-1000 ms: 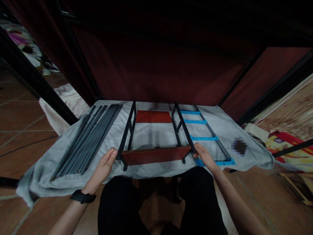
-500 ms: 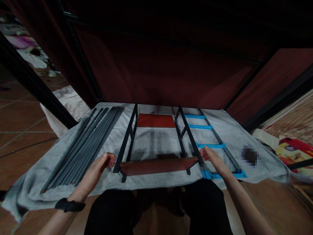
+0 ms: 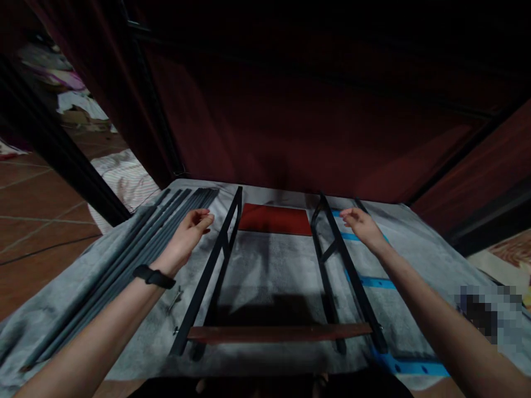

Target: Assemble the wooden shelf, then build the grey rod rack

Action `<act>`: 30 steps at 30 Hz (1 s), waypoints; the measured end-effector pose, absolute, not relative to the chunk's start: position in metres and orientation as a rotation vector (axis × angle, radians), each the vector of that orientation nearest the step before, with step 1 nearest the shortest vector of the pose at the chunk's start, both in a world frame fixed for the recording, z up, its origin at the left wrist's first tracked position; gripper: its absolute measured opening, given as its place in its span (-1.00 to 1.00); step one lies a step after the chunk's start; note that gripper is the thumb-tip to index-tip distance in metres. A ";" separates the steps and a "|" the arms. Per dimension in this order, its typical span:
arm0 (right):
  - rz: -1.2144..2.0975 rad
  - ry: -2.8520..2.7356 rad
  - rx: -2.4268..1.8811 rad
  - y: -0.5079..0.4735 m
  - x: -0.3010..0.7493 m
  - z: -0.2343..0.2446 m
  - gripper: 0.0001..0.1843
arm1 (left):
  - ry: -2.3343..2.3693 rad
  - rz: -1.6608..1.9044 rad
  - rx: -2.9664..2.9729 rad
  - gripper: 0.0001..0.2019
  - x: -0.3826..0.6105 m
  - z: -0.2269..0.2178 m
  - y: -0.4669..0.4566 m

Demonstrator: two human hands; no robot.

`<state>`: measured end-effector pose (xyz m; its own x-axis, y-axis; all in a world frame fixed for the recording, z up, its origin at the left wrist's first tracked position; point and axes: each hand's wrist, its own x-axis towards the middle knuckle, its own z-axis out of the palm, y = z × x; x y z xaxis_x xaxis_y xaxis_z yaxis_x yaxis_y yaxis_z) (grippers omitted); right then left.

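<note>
Before me on a grey cloth lies a black metal frame with two side pieces, the left side piece point(image 3: 206, 275) and the right side piece point(image 3: 352, 268). A reddish-brown board point(image 3: 280, 333) joins them at the near end, with a bolt point(image 3: 176, 331) at its left and another bolt point(image 3: 380, 327) at its right. A flat red panel point(image 3: 274, 219) lies between the sides at the far end. My left hand point(image 3: 188, 235) hovers left of the left side piece, fingers loosely bent and empty. My right hand point(image 3: 363, 228), also empty with loosely bent fingers, is just right of the right side piece.
Several grey tubes point(image 3: 124, 282) lie in a bundle at the left. Blue brackets point(image 3: 377, 283) on dark rods lie at the right, partly behind my right arm. A small metal piece point(image 3: 176, 298) rests by my left wrist. Dark red fabric point(image 3: 282, 138) hangs behind the grey cloth point(image 3: 274, 265).
Both hands have left the bolts at the near board's ends and moved forward along the frame's sides. My view has shifted closer to the frame.
</note>
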<state>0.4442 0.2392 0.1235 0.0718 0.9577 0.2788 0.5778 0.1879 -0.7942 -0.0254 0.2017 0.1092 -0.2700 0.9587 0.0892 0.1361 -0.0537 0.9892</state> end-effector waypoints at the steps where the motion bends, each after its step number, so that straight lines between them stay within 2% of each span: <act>1: 0.522 -1.698 -1.494 0.259 0.433 0.128 -0.68 | 1.484 1.393 1.272 -0.48 -0.021 0.114 0.212; 5: 0.454 -2.057 -1.600 0.328 0.372 0.130 -0.68 | 1.525 1.268 1.461 -0.37 -0.006 0.118 0.251; 8: 0.374 -2.382 -1.788 0.362 0.329 0.113 -0.59 | 1.538 1.163 1.515 -0.28 -0.002 0.111 0.273; 11: 0.355 -2.478 -1.861 0.387 0.305 0.088 -0.57 | 1.530 1.097 1.483 -0.25 -0.001 0.102 0.286; 21: 0.377 -2.430 -2.042 0.435 0.290 0.019 -0.51 | 1.400 1.194 1.535 -0.40 0.000 0.093 0.289; 30: 0.344 -2.390 -2.045 0.450 0.285 0.010 -0.44 | 1.368 1.173 1.525 -0.39 0.003 0.093 0.287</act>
